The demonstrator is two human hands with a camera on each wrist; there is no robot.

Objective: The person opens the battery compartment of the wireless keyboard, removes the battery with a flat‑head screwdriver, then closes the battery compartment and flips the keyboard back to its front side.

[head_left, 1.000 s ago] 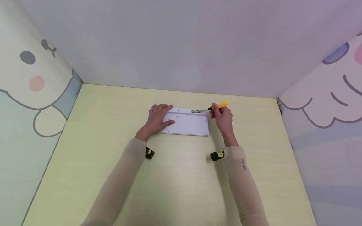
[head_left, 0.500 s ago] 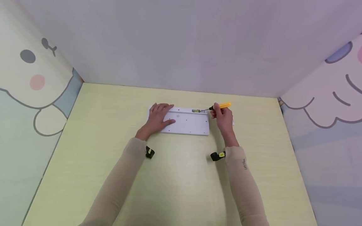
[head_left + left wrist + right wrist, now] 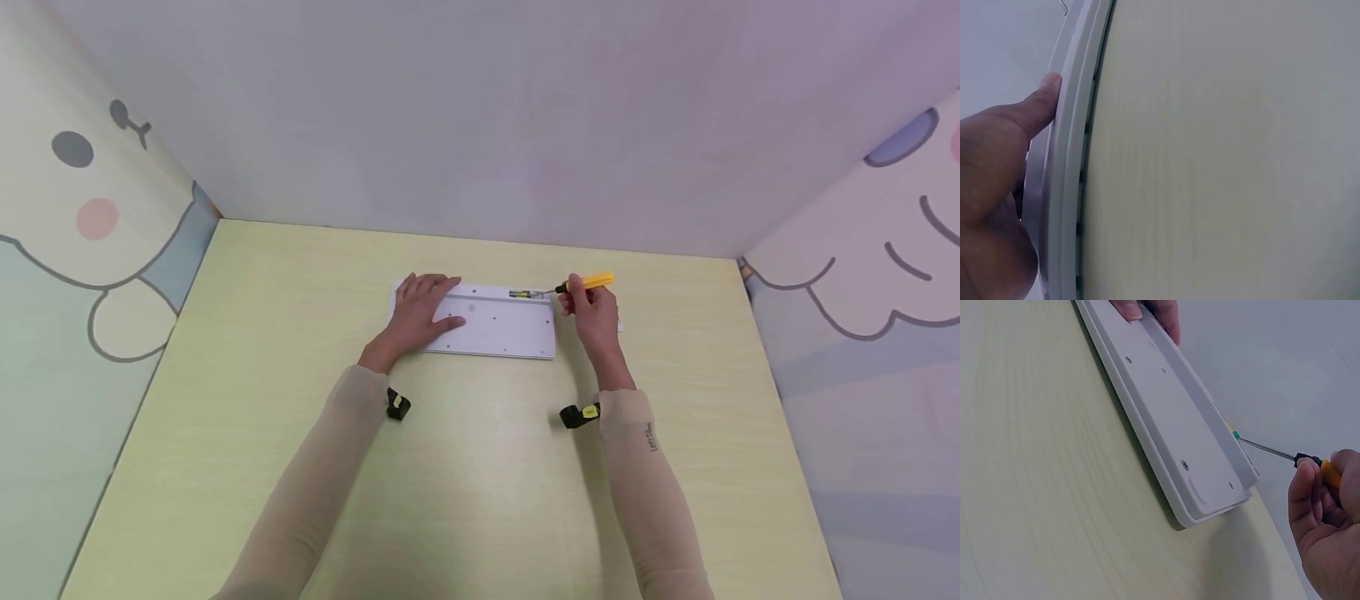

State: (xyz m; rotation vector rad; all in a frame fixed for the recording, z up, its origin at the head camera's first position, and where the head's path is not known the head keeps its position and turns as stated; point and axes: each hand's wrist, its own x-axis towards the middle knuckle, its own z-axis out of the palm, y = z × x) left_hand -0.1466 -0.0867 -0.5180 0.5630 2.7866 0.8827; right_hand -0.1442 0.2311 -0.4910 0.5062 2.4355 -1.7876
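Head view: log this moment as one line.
left hand: rests on white panel | right hand: grips screwdriver | screwdriver: tip at battery's end | battery: in slot

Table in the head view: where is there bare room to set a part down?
Bare table shows between the left sleeve and left wall, between the right sleeve and right wall, and between both sleeves, nearside of the white panel. Crowded: the panel's right end, with right hand, screwdriver and battery.
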